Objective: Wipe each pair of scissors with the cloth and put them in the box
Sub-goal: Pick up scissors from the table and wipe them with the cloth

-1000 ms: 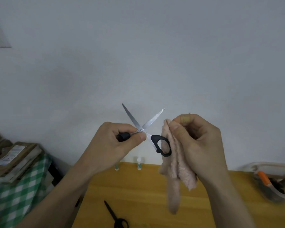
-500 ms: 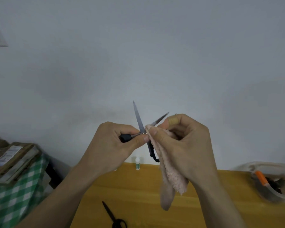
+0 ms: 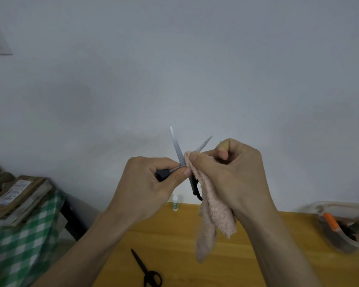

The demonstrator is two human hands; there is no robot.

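While your left hand (image 3: 149, 183) grips the open scissors (image 3: 179, 154) up in the air, your right hand (image 3: 232, 175) pinches the cloth (image 3: 214, 216) on one blade; slip, and you get cut.

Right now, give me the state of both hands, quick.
Left hand: closed, gripping one handle of the open scissors.
Right hand: closed, pinching the cloth against a blade.
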